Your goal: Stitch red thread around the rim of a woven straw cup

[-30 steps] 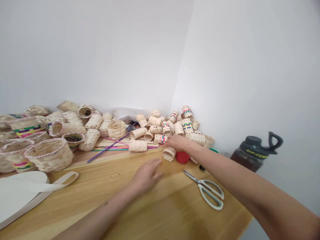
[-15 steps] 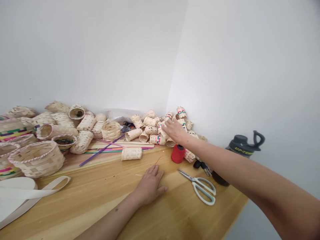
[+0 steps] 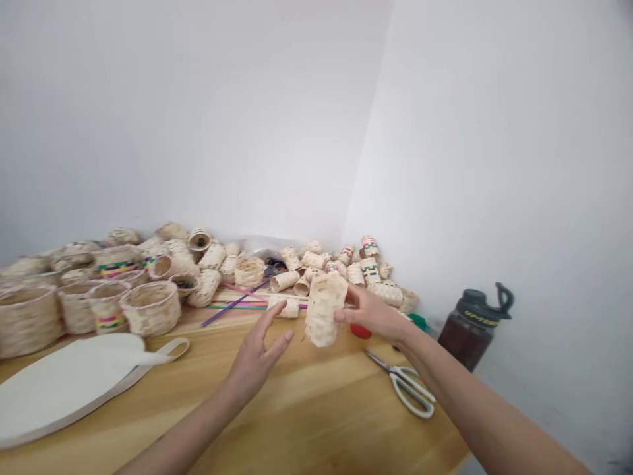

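My right hand [image 3: 370, 311] grips a small plain woven basket [image 3: 323, 309] by its side and holds it above the wooden table [image 3: 306, 415]. Its mouth points up and away from me. My left hand [image 3: 260, 346] is raised just left of the basket, fingers spread and empty, a short gap from it. Behind the basket lies a heap of small woven tubes [image 3: 346, 267], some with coloured bands. A red thread spool [image 3: 362, 330] is mostly hidden under my right hand.
White-handled scissors [image 3: 408, 387] lie at the right. A dark water bottle [image 3: 472, 326] stands off the table's right edge. Larger woven baskets [image 3: 148, 307] crowd the left. A white flat band [image 3: 74, 382] lies front left. Coloured strips [image 3: 237, 302] lie by the wall corner.
My right hand has come back from the heap with a small basket in it. My left hand has lifted off the table and opened beside the basket. The view has shifted.
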Motion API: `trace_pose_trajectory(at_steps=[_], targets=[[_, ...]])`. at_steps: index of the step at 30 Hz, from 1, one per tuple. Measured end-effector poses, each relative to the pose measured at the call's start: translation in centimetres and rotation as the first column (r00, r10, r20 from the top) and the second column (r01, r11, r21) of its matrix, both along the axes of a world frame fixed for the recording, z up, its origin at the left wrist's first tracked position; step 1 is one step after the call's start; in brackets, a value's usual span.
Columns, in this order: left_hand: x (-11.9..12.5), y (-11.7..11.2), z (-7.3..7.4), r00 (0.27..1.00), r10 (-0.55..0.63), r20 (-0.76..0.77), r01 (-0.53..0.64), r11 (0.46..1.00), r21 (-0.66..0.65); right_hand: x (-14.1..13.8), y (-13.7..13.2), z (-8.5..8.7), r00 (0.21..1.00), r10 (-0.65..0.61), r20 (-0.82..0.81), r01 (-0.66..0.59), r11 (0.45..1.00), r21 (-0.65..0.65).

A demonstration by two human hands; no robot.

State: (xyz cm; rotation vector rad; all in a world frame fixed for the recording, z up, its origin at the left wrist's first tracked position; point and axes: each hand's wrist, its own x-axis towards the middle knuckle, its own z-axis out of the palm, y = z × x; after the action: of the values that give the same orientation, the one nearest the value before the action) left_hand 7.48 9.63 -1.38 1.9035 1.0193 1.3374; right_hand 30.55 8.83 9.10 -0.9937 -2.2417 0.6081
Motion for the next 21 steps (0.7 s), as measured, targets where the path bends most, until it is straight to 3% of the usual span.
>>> trace_pose_trajectory(at_steps=[2,5,8,13,17,21], targets=[[-2.8,-2.1,0.9,0.995,-0.059,0.08,0.062,0.998,-0.03,-2.4,-1.4,-2.1,0.965,0.126,-0.231,-0.172,0.967,-0.189],[-5.9,-4.7,0.9,0.983,-0.114,0.143,0.129,0.986,-0.102,-6.1,-2.4,-4.6,0.907,0.149,-0.394,-0.293,0.896,-0.334],[-8.0,-6.1,0.2,0.969,-0.132,0.21,0.175,0.964,-0.201,-9.7,-2.6,-6.4,0.885,0.15,-0.44,-0.317,0.888,-0.334],[-9.6,-6.5,0.0,0.925,-0.101,0.366,0.211,0.938,-0.275,-14.3,-2.5,-9.0,0.904,0.094,-0.416,-0.224,0.935,-0.275],[-9.9,-6.4,-0.3,0.895,-0.099,0.434,0.26,0.908,-0.328,-15.6,-2.5,-10.4,0.887,0.073,-0.457,-0.244,0.912,-0.33],[-10.1,-6.6,-1.5,0.88,-0.093,0.466,0.28,0.894,-0.35,-15.9,-2.9,-11.1,0.835,0.061,-0.546,-0.302,0.882,-0.362]])
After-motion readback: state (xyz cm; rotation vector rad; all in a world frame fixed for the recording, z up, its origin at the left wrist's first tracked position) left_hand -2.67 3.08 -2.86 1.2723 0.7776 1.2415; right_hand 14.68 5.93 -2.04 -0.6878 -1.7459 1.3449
